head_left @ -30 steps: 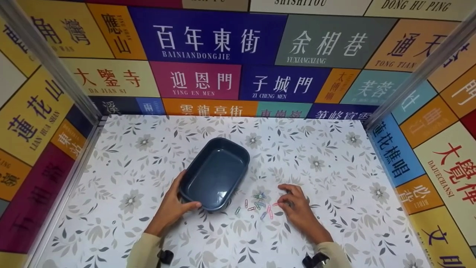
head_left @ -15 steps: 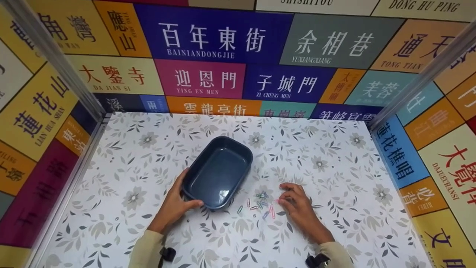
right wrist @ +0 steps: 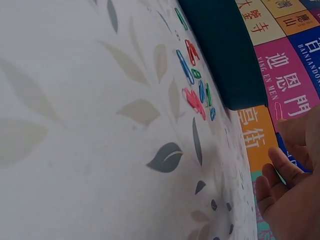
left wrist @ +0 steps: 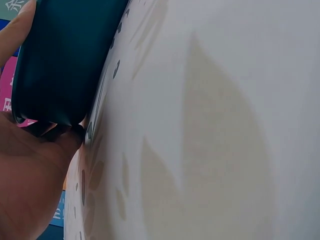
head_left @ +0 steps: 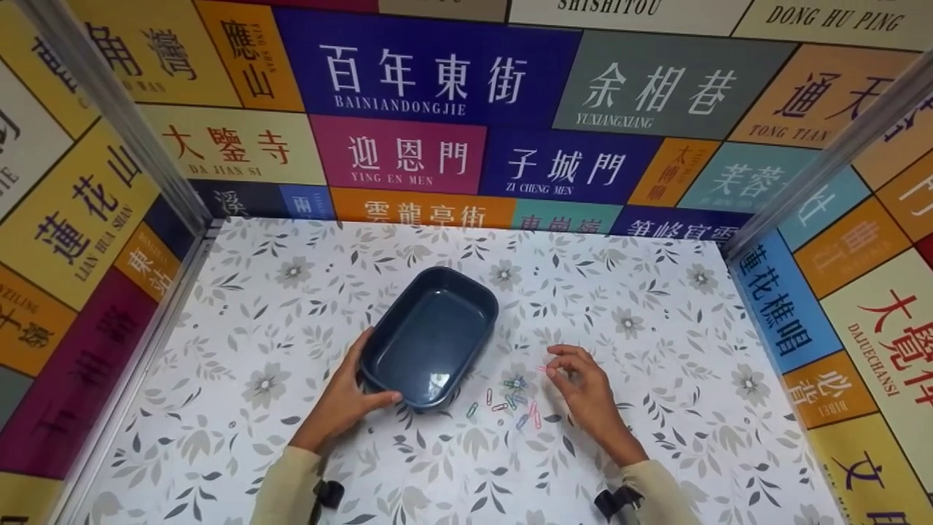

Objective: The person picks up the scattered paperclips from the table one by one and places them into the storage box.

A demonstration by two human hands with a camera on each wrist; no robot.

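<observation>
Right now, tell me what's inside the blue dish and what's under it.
Inside the blue dish, only its bare floor and a bright reflection show. Whatever lies directly beneath is covered by the dish itself.

In the head view, the glossy dark blue, round-cornered rectangular dish [head_left: 431, 339] hides most fingers of the left-hand grip [head_left: 342, 405], and only a sliver of the thin pink paper clip [head_left: 542, 369] shows at the right-hand grip [head_left: 592, 397]. The small multicoloured paper clips [head_left: 512, 400] overlap and blur there, too small to count surely, while the beige fabric sleeves [head_left: 286, 485] run off the bottom edge. Both wrist views cut the dish at the top and crop each grip at the side.
</observation>
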